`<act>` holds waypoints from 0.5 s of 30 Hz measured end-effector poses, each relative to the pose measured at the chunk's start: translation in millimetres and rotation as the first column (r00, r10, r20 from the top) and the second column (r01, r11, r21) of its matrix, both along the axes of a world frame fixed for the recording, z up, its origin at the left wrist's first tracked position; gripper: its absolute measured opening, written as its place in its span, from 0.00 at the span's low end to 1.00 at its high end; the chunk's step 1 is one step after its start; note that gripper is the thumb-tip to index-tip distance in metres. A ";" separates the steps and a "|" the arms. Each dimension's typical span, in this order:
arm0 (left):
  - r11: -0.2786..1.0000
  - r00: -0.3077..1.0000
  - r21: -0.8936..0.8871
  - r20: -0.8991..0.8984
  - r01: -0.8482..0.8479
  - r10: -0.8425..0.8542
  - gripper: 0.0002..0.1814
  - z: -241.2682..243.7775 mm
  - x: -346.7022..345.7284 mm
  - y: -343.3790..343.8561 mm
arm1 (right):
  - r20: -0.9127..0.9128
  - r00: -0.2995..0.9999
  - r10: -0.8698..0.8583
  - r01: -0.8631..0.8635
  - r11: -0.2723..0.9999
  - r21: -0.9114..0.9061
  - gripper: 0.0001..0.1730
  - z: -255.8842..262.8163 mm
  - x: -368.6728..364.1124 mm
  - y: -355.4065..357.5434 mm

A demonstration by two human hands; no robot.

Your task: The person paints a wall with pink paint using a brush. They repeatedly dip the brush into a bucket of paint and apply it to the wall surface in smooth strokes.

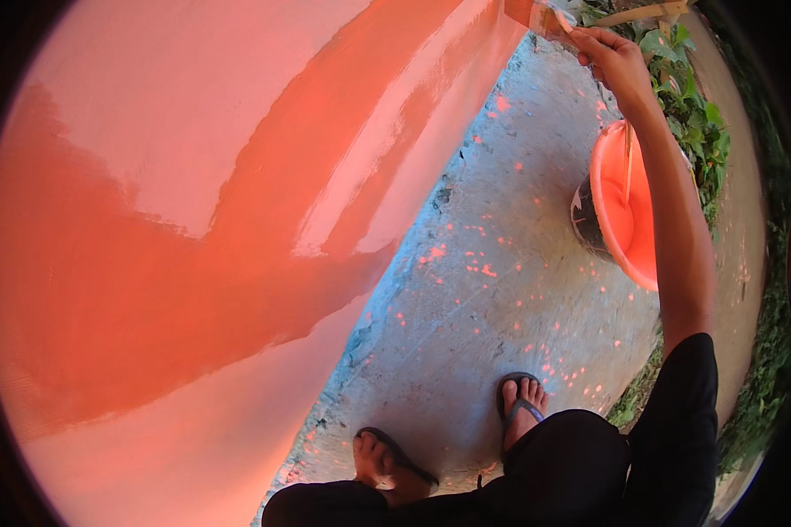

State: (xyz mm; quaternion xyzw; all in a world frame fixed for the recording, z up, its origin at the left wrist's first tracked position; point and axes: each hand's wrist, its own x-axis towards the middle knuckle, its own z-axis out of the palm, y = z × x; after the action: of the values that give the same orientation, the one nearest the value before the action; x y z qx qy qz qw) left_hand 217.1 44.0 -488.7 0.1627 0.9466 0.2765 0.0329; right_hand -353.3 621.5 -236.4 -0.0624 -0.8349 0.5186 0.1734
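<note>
My right hand [610, 59] is closed round the handle of a paintbrush [548, 21] at the top right, its bristles at the lower part of a wall [171, 296]. Darker, wet-looking orange paint covers broad areas of the wall, with paler pink-orange areas above, below and between the strokes. Below my forearm stands a dark bucket [590, 221] with a paint-coated rim, holding orange-pink paint [616, 211] and a thin stick [627, 165]. The forearm hides part of the bucket. My left hand is out of view.
A concrete walkway [501, 277] spotted with paint runs along the wall's foot. My feet in flip-flops [524, 405] are on it at the bottom. Green leafy plants [699, 132] grow along its right edge, with a brown ground strip [738, 263] beyond. A wooden piece [646, 12] lies at the top.
</note>
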 end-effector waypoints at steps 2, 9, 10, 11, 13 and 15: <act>1.000 1.000 0.020 0.022 0.006 -0.007 0.15 -5.5 2.2 -4.7 | -0.049 0.998 -0.032 0.029 0.998 -0.054 0.18 -0.1 7.1 1.4; 0.999 0.999 0.043 0.041 -0.015 0.014 0.13 2.1 0.9 -2.0 | -0.013 0.988 -0.152 0.152 0.988 -0.011 0.19 -37.7 39.0 -86.4; 0.999 0.999 0.036 0.029 -0.020 0.019 0.11 4.3 -3.0 0.2 | -0.001 0.989 -0.150 0.150 0.988 -0.034 0.19 -36.5 48.6 -99.9; 0.999 1.000 0.031 0.018 -0.024 0.024 0.09 6.2 -4.5 2.2 | 0.012 0.989 -0.149 0.149 0.987 -0.056 0.19 -34.9 59.8 -113.3; 1.000 0.999 0.012 0.031 -0.016 0.015 0.11 -2.8 2.0 -5.0 | 0.028 0.994 -0.107 0.110 0.988 -0.108 0.18 -31.0 81.2 -139.6; 1.000 0.998 0.016 0.051 -0.024 0.023 0.12 -9.2 7.3 -9.6 | 0.040 0.998 -0.042 0.047 0.987 -0.154 0.17 -29.1 106.3 -159.3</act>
State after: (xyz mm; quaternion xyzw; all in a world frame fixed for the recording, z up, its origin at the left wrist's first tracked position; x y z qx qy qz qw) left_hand 224.4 34.4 -497.9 0.1448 0.9450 0.2887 0.0524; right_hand -247.0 462.2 -265.6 -0.1038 -0.7934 0.5768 0.1642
